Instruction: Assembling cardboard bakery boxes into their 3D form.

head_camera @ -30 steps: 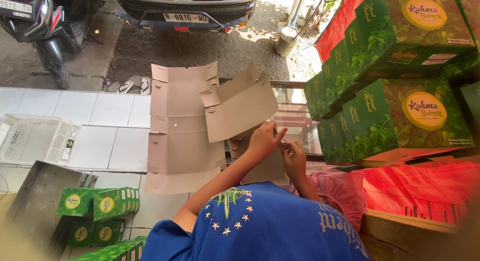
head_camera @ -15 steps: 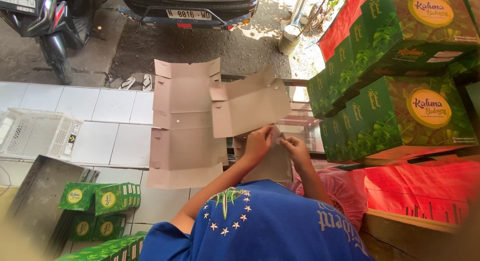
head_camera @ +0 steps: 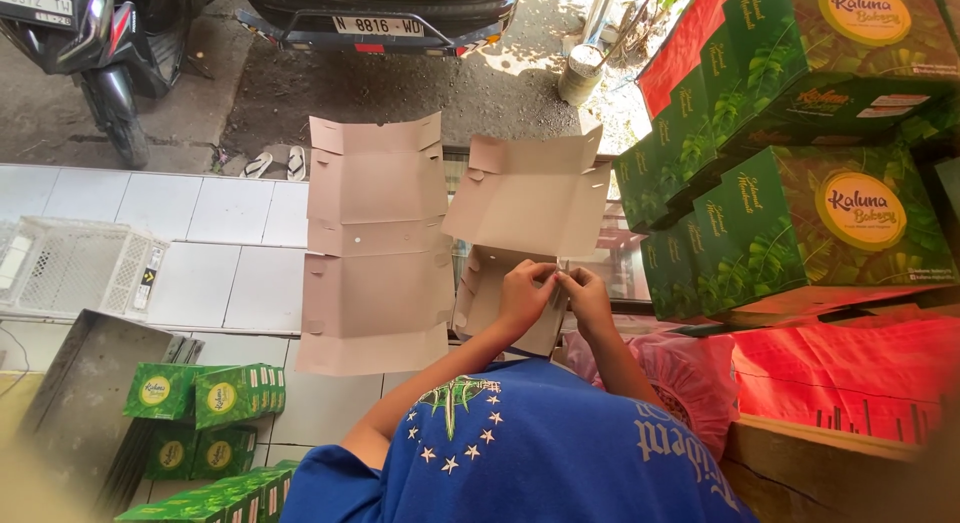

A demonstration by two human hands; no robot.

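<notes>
Half-folded brown carton (head_camera: 520, 233) being held at near corner by left hand (head_camera: 522, 298) and right hand (head_camera: 585, 301), both pinched on side flap. Hands closed together since a second ago; lid lifted upright. Flat carton blank (head_camera: 375, 243) lying beside, over white tiled floor (head_camera: 230, 253).

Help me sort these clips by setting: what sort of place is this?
Probably a small box-packing spot on a tiled porch beside a street: stacked green boxes, flat cardboard blanks on the floor, and a parked car just beyond.
</notes>
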